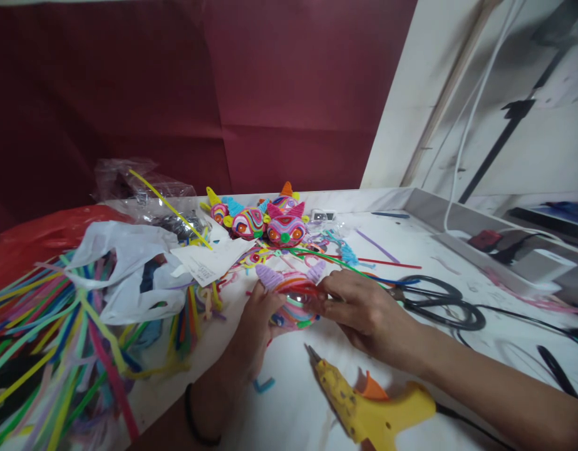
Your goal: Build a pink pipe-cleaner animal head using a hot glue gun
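Between my hands is a round, striped pipe-cleaner animal head [295, 319] with two lilac ears. My left hand [258, 316] grips its left side, thumb near the lilac ear. My right hand [366, 307] is closed at the right side, fingertips pinched at the end of a red pipe cleaner [295, 289] that lies across the head below the ears. Blur hides exactly how the fingertips meet it. A yellow glue gun [364, 407] lies in front of my right hand, its nozzle pointing toward the head. A short bent blue pipe-cleaner piece [264, 384] lies by my left wrist.
Finished animal heads [286, 228] stand at the back. Many loose pipe cleaners [77, 319] and a white plastic bag [129, 263] fill the left side. Black-handled scissors [439, 300] lie right, near a cable. A raised ledge [467, 235] edges the white table [279, 413].
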### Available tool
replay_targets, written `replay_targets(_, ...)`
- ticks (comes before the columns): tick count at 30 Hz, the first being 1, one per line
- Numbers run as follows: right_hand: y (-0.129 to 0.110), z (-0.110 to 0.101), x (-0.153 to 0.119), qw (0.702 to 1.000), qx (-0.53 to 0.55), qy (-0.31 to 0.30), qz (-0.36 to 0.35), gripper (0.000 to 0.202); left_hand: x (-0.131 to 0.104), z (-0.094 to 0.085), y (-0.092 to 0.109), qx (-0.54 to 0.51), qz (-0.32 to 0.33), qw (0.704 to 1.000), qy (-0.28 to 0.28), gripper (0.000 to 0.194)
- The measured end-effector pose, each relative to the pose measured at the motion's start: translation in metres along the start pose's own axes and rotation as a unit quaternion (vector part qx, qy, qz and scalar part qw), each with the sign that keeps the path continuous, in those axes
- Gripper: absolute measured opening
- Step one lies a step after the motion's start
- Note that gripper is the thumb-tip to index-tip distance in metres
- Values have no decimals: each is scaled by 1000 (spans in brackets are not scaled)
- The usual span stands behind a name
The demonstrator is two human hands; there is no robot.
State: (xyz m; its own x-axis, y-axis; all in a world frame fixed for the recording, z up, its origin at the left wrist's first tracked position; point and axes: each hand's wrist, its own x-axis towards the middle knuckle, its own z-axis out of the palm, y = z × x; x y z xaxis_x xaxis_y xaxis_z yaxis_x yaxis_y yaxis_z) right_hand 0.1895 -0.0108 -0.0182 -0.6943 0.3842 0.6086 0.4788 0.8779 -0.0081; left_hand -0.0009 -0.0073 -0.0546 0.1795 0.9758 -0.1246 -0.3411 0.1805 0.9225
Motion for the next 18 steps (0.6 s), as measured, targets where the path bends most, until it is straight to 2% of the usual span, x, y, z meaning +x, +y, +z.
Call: replay_targets(18, -4, -2, 1, 1000, -17, -13, -5, 31, -1, -1, -1, 9, -6, 1000, -7, 56)
